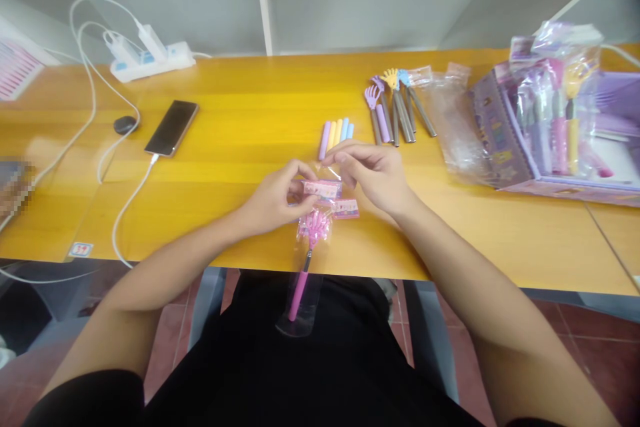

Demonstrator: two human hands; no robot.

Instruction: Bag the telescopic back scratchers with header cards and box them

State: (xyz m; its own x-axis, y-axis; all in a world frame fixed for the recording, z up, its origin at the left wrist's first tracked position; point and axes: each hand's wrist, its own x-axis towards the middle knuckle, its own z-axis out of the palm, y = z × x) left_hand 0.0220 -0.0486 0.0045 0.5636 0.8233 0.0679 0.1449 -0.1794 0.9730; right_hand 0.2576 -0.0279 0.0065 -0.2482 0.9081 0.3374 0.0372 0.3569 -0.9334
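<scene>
My left hand (280,198) pinches the top of a clear bag by its pink label card (321,189). Inside the bag hangs a pink hand-shaped back scratcher (300,287), its handle below the table's front edge. A second pink card (346,209) lies just right of the bag's top. My right hand (373,170) hovers right of the label with fingers bent together; whether anything is between its fingertips is too blurred to tell. Behind it lie several pastel handle sleeves (336,135), and farther right several metal-rod scratchers (400,110) with purple, yellow and blue hands.
At the right stands a purple box (505,130) with bagged scratchers, clear bags (457,127) beside it. To the left are a phone (171,128) on a white cable, a black mouse (125,125) and a power strip (153,61). The table's front edge runs close to my body.
</scene>
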